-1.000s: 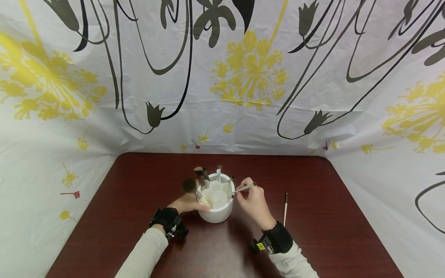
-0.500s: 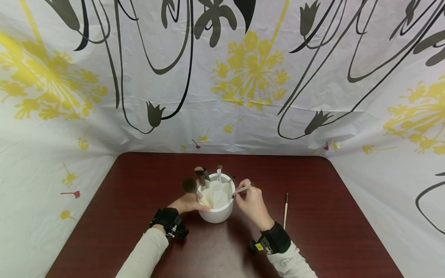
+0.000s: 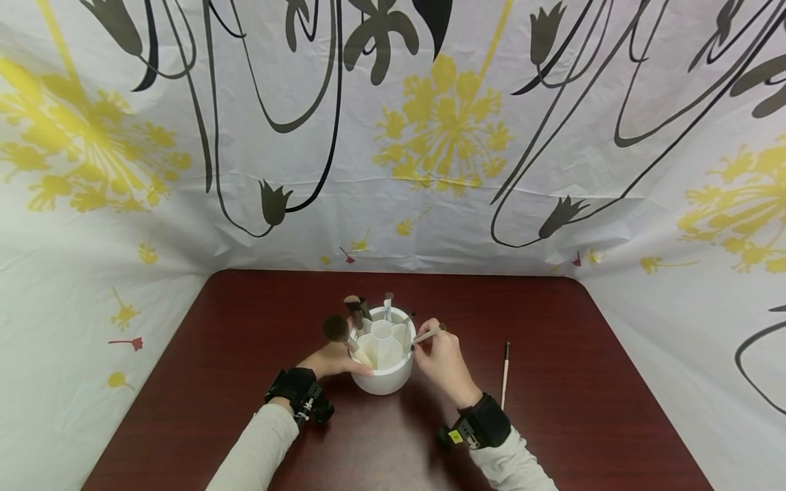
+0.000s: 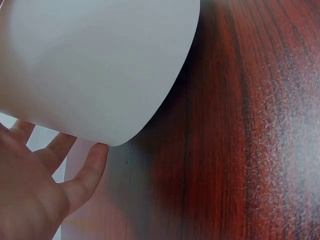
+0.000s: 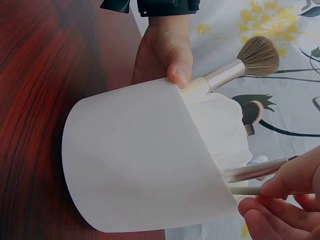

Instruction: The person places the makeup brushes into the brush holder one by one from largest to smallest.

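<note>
A white round makeup brush holder (image 3: 382, 382) with inner compartments stands on the table. My left hand (image 3: 334, 359) grips its left side, the thumb on the rim and the fingertips (image 4: 97, 152) against the outer wall. At the right rim my right hand (image 3: 447, 361) pinches a slim makeup brush (image 3: 428, 335), which slants from the rim up to the right. In the right wrist view its thin stem (image 5: 246, 190) runs between thumb and fingers, beside a silvery brush ferrule (image 5: 255, 171). A big fluffy brush (image 5: 259, 56) leans out near the left thumb.
Several other brushes stand in the holder, among them a dark-haired brush (image 3: 354, 311) and a small light one (image 3: 388, 305). Another slim brush (image 3: 505, 375) lies on the dark red table (image 3: 282, 300), right of my right wrist. A patterned cloth (image 3: 344, 157) hangs behind.
My right hand has shifted slightly left toward the holder, with the slim brush in its fingers. The left hand and the holder stay in place.
</note>
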`<act>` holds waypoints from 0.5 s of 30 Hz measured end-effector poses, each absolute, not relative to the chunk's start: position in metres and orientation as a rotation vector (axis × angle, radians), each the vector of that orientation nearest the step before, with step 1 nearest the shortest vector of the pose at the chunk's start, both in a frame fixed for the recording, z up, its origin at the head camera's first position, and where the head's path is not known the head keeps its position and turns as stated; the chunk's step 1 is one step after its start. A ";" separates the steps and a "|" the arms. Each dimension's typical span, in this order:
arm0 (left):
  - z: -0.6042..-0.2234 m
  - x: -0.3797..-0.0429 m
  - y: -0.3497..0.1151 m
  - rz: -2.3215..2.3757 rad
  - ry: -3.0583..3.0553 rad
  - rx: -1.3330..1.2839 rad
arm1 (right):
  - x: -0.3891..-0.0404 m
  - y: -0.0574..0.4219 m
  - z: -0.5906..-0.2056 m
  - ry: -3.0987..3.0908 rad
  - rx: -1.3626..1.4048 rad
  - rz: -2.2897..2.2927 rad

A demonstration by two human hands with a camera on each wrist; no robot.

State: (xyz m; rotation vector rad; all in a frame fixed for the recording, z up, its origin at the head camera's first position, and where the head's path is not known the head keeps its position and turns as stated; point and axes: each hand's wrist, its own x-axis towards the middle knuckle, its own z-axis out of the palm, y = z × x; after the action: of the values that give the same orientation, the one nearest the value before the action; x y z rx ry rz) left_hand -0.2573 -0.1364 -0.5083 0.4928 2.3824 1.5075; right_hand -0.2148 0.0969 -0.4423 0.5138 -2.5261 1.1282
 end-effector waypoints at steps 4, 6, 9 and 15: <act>-0.509 -0.258 -0.136 1.506 2.384 0.497 | -0.215 0.098 -0.444 -2.534 0.524 1.128; -0.510 -0.259 -0.136 1.511 2.379 0.501 | -0.215 0.098 -0.445 -2.529 0.530 1.131; -0.512 -0.260 -0.136 1.519 2.376 0.501 | -0.215 0.099 -0.446 -2.520 0.532 1.125; -0.515 -0.262 -0.136 1.499 2.389 0.496 | -0.215 0.099 -0.445 -2.519 0.517 1.115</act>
State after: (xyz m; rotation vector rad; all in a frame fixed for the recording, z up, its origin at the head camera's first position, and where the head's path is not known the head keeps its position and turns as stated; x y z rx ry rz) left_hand -0.2619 -0.1364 -0.5148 0.4956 2.3891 1.4991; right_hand -0.2153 0.0991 -0.4453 0.5174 -2.5186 1.1148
